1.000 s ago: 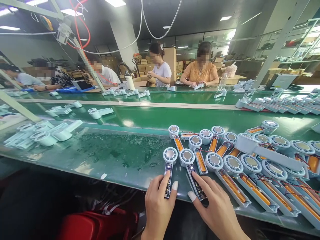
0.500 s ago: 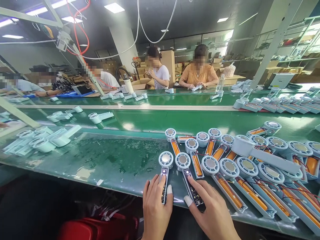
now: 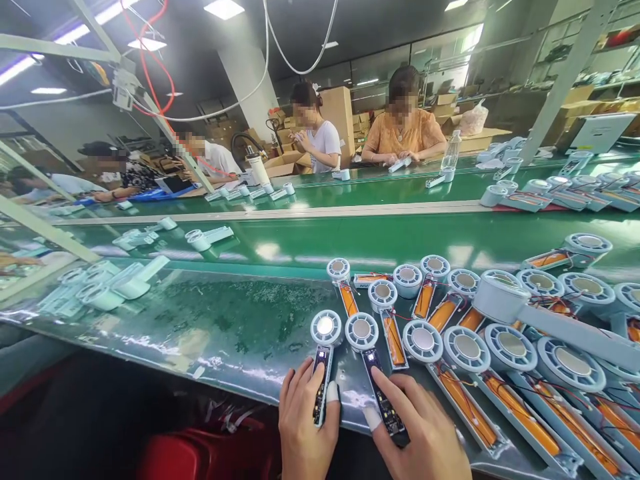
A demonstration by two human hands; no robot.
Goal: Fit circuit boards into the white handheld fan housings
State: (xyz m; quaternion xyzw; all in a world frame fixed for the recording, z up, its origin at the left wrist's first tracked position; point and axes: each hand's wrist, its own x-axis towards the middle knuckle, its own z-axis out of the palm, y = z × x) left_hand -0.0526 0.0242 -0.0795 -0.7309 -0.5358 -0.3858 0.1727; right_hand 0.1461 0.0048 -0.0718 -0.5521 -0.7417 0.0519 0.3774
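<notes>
My left hand (image 3: 306,417) grips the handle of a pale blue handheld fan (image 3: 326,329), its index finger on the exposed black circuit board (image 3: 320,393) and its thumb along the side. Beside it, my right hand (image 3: 420,423) holds a second handheld fan (image 3: 362,331), index fingertip on that fan's circuit board (image 3: 383,393), thumb on the near side. Both thumbs wear white finger cots. A small light shows near the top of each board. Both round heads point away from me, lying on the green bench.
Several open fans with orange batteries (image 3: 463,403) and thin red wires crowd the right side. One closed fan (image 3: 503,293) lies across them. More pale blue fans (image 3: 103,287) are piled at left. Co-workers sit beyond the green conveyor (image 3: 350,237). A metal post (image 3: 563,83) rises at right.
The view has tilted and shifted slightly. Both hands keep their hold on the two fans, with fingertips still on the boards.
</notes>
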